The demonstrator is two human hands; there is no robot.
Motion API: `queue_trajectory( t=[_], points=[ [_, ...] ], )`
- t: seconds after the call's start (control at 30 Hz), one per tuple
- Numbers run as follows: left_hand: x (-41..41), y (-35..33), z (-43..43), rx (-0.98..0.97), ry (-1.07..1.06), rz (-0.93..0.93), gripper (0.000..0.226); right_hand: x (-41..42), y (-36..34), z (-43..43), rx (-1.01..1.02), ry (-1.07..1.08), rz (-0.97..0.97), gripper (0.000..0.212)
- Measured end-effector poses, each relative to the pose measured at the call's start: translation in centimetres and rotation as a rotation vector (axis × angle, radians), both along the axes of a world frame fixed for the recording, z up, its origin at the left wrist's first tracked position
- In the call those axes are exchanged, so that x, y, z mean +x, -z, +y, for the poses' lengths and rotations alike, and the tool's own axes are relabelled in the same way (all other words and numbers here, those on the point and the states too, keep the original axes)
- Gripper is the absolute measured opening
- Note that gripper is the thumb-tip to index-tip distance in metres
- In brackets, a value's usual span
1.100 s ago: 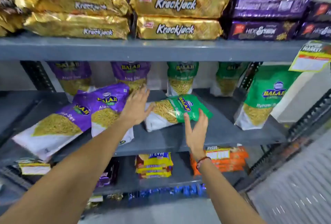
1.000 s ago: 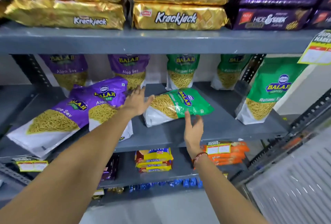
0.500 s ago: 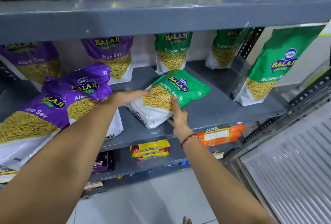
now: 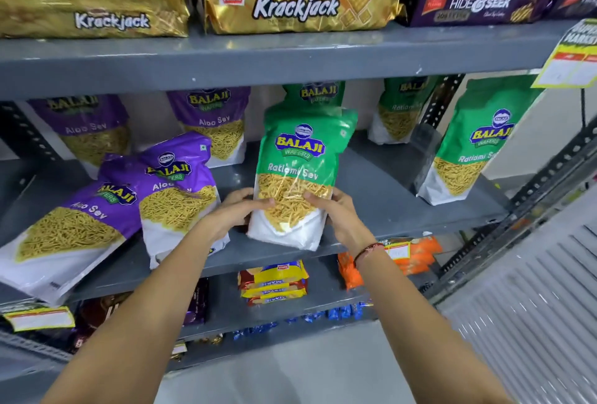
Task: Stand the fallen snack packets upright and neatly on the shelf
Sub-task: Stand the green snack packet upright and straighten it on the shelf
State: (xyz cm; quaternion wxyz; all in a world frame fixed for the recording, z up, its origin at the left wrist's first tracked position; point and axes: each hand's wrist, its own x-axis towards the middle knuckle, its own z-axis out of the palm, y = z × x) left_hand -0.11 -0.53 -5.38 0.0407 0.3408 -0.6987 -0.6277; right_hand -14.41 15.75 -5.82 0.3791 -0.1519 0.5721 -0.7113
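Between our hands we see the green Ratlami Sev packet: glossy plastic film, crinkled, glare across its clear window. Left of our left hand, the purple Aloo Sev packets have the same shiny plastic, smoother. Under both hands, the grey shelf is painted metal, matt, lightly scuffed. Above our hands, the Krackjack packs are gold metallic foil, wrinkled, highly reflective. Our right wrist carries a thread bracelet.

green packet upright, purple packets fallen
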Motion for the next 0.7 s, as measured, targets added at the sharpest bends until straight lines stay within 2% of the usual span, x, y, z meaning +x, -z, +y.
queue_trajectory(
  t=[0.07, 0.17, 0.23, 0.4, 0.53, 0.7],
  points=[
    [0.3, -0.6, 0.4, -0.021, -0.031, 0.055, 0.045, -0.5, -1.1, 0.3, -0.033, -0.055, 0.063, 0.027],
    [0.6, -1.9, 0.8, -0.070, -0.068, 0.124, 0.028, -1.0, -2.0, 0.2, -0.083, -0.102, 0.093, 0.023],
    [0.7, -2.6, 1.0, -0.106, -0.088, 0.152, 0.025, -1.0, -2.1, 0.2, -0.113, -0.118, 0.096, 0.022],
    [0.9, -3.6, 1.1, -0.118, -0.104, 0.190, 0.027, -1.3, -2.0, -0.2, -0.150, -0.134, 0.119, 0.022],
    [0.3, -3.7, 1.1, -0.118, -0.099, 0.215, 0.043, -2.1, -2.3, -0.3, -0.163, -0.145, 0.164, 0.022],
    [-2.1, -3.6, 2.0, -0.080, -0.129, 0.341, 0.035, -4.5, -3.4, 0.1, -0.156, -0.146, 0.254, 0.028]
  ],
)
